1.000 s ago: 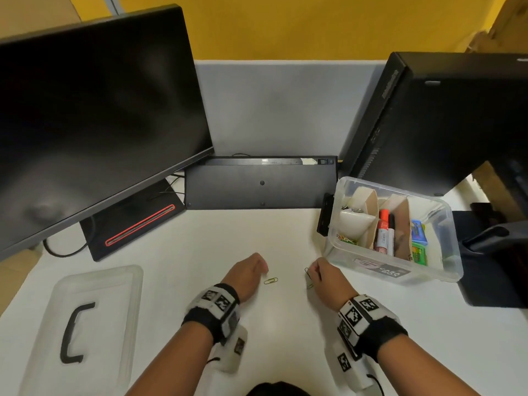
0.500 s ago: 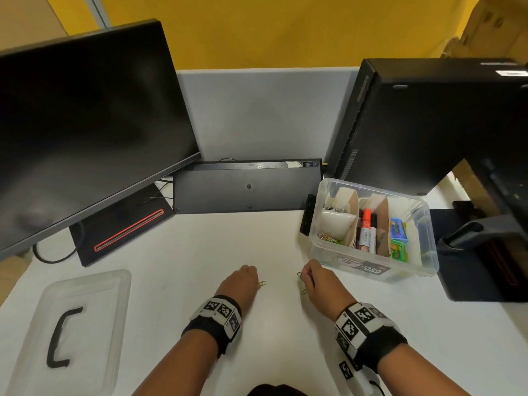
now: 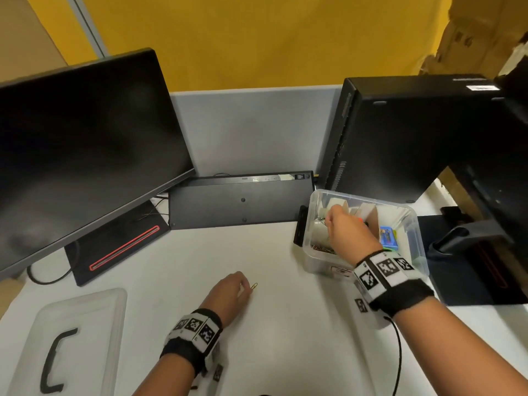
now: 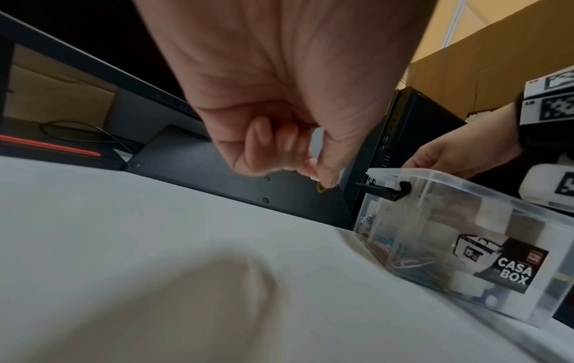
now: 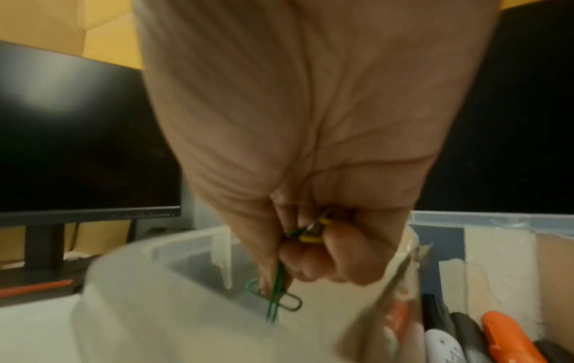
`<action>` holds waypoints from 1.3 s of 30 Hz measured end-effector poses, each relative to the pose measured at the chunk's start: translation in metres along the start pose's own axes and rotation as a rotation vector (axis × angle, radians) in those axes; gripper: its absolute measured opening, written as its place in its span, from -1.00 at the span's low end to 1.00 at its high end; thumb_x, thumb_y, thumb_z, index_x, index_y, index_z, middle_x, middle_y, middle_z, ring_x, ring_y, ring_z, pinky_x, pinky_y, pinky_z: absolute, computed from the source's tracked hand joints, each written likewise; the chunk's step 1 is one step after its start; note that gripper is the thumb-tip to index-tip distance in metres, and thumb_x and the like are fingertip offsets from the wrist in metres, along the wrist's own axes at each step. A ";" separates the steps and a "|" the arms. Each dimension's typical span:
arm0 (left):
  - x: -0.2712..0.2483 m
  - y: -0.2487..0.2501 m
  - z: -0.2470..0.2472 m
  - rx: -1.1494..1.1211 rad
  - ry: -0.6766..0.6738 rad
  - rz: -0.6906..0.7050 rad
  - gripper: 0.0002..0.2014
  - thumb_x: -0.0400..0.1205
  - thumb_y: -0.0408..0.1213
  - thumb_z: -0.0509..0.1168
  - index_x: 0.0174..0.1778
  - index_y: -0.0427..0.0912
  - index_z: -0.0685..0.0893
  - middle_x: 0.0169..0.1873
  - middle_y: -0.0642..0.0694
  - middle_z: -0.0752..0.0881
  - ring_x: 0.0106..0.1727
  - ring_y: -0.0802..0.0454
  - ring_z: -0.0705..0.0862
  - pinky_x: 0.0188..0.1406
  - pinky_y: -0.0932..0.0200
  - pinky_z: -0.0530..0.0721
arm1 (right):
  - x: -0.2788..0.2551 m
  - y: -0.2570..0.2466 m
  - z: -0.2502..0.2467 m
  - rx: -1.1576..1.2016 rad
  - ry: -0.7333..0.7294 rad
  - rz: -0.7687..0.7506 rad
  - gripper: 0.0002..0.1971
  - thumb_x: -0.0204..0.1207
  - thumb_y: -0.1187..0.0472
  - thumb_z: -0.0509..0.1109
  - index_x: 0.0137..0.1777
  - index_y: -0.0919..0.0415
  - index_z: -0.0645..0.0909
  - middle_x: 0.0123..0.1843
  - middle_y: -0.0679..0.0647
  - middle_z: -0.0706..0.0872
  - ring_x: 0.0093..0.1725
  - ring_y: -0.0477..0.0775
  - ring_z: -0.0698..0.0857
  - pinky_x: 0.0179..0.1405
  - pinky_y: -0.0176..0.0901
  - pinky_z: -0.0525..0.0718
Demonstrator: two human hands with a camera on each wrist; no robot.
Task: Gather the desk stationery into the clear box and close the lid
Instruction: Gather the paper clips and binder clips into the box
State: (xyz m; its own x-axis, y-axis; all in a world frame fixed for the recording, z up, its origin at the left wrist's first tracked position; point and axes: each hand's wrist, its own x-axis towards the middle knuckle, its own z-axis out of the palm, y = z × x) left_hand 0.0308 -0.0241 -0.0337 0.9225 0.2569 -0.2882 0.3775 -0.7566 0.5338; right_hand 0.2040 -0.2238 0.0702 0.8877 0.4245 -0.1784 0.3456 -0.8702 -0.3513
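1. My right fingers (image 5: 313, 260) are curled tight on a small bunch of paper clips (image 5: 281, 298), green, yellow and grey, held above the left end compartment of the clear box (image 3: 320, 264). My left hand (image 3: 228, 291) is down on the desk (image 3: 285, 338), fingertips pinched narrow on a yellow paper clip (image 3: 254, 286).
2. Risk: if I let go too early or off-centre, I judge the bunch could snag the box rim or a cardboard divider (image 3: 371, 221) and scatter back onto the desk. Clips tucked in my palm may also stick and drop late.
3. Risk: the yellow clip is thin and flat; a weak pinch could slide it away instead of lifting it.
4. The green clip hangs long axis nearly vertical, pointing down into the box. The yellow clip's heading I cannot tell for sure.
5. The lid (image 3: 71, 338) lies well apart, at the desk's near left, handle up.
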 end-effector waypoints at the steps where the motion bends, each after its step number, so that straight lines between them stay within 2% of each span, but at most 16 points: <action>1: -0.002 -0.002 -0.004 -0.016 0.027 0.014 -0.89 0.68 -0.18 0.15 -0.02 -0.07 0.55 -0.18 0.06 0.61 -0.22 0.16 0.53 -0.27 0.38 0.40 | 0.010 0.000 0.001 -0.075 -0.067 0.023 -0.89 0.63 0.34 0.16 0.10 0.19 0.42 -0.30 0.01 0.54 -0.26 0.08 0.57 0.09 0.14 0.64; 3: -0.006 -0.006 -0.011 -0.044 0.062 0.024 -0.90 0.68 -0.17 0.16 -0.02 -0.07 0.56 -0.15 0.06 0.63 -0.18 0.14 0.55 -0.23 0.35 0.43 | 0.025 -0.004 0.004 -0.184 -0.191 0.057 -0.83 0.62 0.33 0.20 0.17 0.21 0.47 -0.23 0.02 0.55 -0.18 0.11 0.56 0.14 0.10 0.60; 6: -0.009 -0.010 -0.021 -0.043 0.084 0.035 -0.90 0.68 -0.16 0.17 -0.03 -0.06 0.55 -0.26 0.15 0.53 -0.25 0.23 0.50 -0.31 0.41 0.38 | 0.039 -0.010 0.010 -0.301 -0.300 0.040 -0.80 0.63 0.26 0.25 0.21 0.25 0.55 0.03 0.14 0.69 -0.08 0.13 0.61 0.00 -0.07 0.52; 9: -0.012 -0.011 -0.029 -0.032 0.107 0.039 -0.89 0.70 -0.15 0.15 -0.01 -0.08 0.54 -0.31 0.17 0.47 -0.32 0.26 0.45 -0.36 0.42 0.34 | 0.047 -0.011 0.012 -0.338 -0.358 0.016 -0.76 0.63 0.22 0.27 0.22 0.27 0.62 0.19 0.17 0.70 0.05 0.12 0.65 0.17 -0.09 0.59; 13: -0.014 -0.013 -0.034 -0.030 0.117 0.039 -0.88 0.70 -0.15 0.15 0.00 -0.09 0.54 -0.31 0.14 0.48 -0.32 0.25 0.45 -0.36 0.41 0.37 | 0.050 -0.012 0.009 -0.335 -0.375 -0.024 -0.73 0.63 0.15 0.28 0.23 0.23 0.65 0.24 0.14 0.69 0.10 0.09 0.63 0.29 -0.10 0.59; 17: -0.016 -0.011 -0.035 -0.042 0.111 0.034 -0.89 0.70 -0.17 0.15 0.00 -0.09 0.54 -0.33 0.14 0.47 -0.33 0.23 0.45 -0.36 0.40 0.39 | 0.042 -0.012 0.006 -0.384 -0.493 -0.063 -0.65 0.65 0.17 0.24 0.40 0.22 0.54 0.42 0.11 0.57 0.40 0.15 0.54 0.44 -0.09 0.46; 19: -0.017 -0.008 -0.034 -0.045 0.100 0.039 -0.89 0.71 -0.17 0.14 0.01 -0.08 0.53 -0.33 0.14 0.47 -0.34 0.22 0.45 -0.35 0.39 0.40 | 0.037 -0.010 0.002 -0.323 -0.520 -0.095 -0.67 0.66 0.19 0.21 0.38 0.20 0.57 0.44 0.08 0.54 0.43 0.14 0.50 0.43 -0.14 0.40; 21: -0.019 -0.005 -0.031 -0.057 0.094 0.050 -0.90 0.71 -0.16 0.14 -0.01 -0.07 0.53 -0.34 0.13 0.47 -0.34 0.22 0.46 -0.35 0.39 0.42 | 0.031 -0.004 -0.004 -0.207 -0.472 -0.109 -0.71 0.68 0.21 0.18 0.30 0.13 0.64 0.38 0.05 0.60 0.35 0.10 0.56 0.36 -0.18 0.44; 23: -0.021 0.001 -0.029 -0.086 0.097 0.058 -0.91 0.70 -0.17 0.15 -0.03 -0.06 0.53 -0.37 0.12 0.46 -0.36 0.20 0.45 -0.35 0.39 0.41 | 0.024 0.006 -0.006 -0.035 -0.342 -0.115 -0.70 0.68 0.22 0.13 0.23 0.07 0.66 0.29 0.01 0.67 0.26 0.05 0.62 0.34 -0.12 0.52; 27: -0.023 0.025 -0.025 -0.128 0.113 0.088 -0.93 0.70 -0.17 0.16 -0.06 -0.02 0.51 -0.39 0.12 0.44 -0.36 0.22 0.45 -0.35 0.40 0.42 | 0.002 0.049 -0.005 0.102 0.109 -0.164 -0.76 0.67 0.15 0.14 0.14 0.03 0.64 0.09 -0.05 0.72 0.06 -0.04 0.63 0.14 -0.09 0.63; 29: -0.021 0.045 -0.025 -0.141 0.127 0.120 -0.94 0.70 -0.15 0.16 -0.06 0.00 0.50 -0.38 0.16 0.44 -0.34 0.26 0.46 -0.35 0.43 0.41 | -0.008 0.077 0.001 0.093 0.282 -0.126 -0.82 0.65 0.14 0.17 0.11 0.02 0.60 0.06 -0.06 0.68 0.07 -0.02 0.59 0.12 -0.09 0.61; 31: -0.016 0.069 -0.025 -0.143 0.144 0.159 -0.95 0.71 -0.14 0.15 -0.05 0.02 0.48 -0.33 0.18 0.46 -0.28 0.31 0.49 -0.31 0.48 0.41 | -0.016 0.106 0.010 0.030 0.394 -0.008 -0.78 0.61 0.15 0.21 0.20 0.08 0.58 0.19 0.03 0.65 0.22 0.08 0.55 0.24 0.00 0.55; 33: -0.006 0.096 -0.026 -0.116 0.166 0.203 -0.95 0.71 -0.14 0.14 -0.02 0.02 0.47 -0.23 0.18 0.51 -0.22 0.28 0.52 -0.24 0.49 0.41 | -0.020 0.127 0.020 -0.019 0.404 0.151 -0.61 0.60 0.11 0.24 0.41 0.16 0.47 0.48 0.14 0.48 0.49 0.17 0.39 0.47 0.12 0.39; 35: 0.009 0.124 -0.026 -0.049 0.176 0.234 -0.92 0.71 -0.13 0.12 0.02 -0.02 0.47 -0.09 0.09 0.59 -0.15 0.17 0.57 -0.14 0.34 0.47 | -0.022 0.136 0.026 0.034 0.356 0.235 -0.47 0.63 0.05 0.21 0.56 0.21 0.30 0.64 0.14 0.23 0.63 0.19 0.19 0.57 0.15 0.24; 37: 0.029 0.153 -0.023 0.056 0.143 0.213 -0.85 0.72 -0.15 0.09 0.07 -0.11 0.50 -0.05 -0.04 0.63 -0.14 0.04 0.59 -0.15 0.24 0.48 | -0.021 0.137 0.028 0.119 0.330 0.252 -0.44 0.64 0.03 0.18 0.59 0.19 0.23 0.69 0.09 0.10 0.64 0.16 0.15 0.50 0.15 0.36; 39: 0.050 0.177 -0.016 0.217 0.080 0.178 -0.82 0.72 -0.23 0.11 0.16 -0.22 0.50 0.01 -0.14 0.64 -0.07 -0.08 0.64 -0.12 0.16 0.51 | -0.021 0.138 0.028 0.162 0.328 0.267 -0.46 0.64 0.03 0.18 0.58 0.16 0.25 0.70 0.00 0.04 0.63 0.10 0.18 0.31 0.15 0.54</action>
State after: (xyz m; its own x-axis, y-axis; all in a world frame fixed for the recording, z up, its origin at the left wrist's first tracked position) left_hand 0.1449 -0.1352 0.0595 0.9792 0.1490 -0.1374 0.1914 -0.9026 0.3857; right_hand 0.2245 -0.3457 -0.0005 0.9978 0.0664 0.0095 0.0629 -0.8769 -0.4765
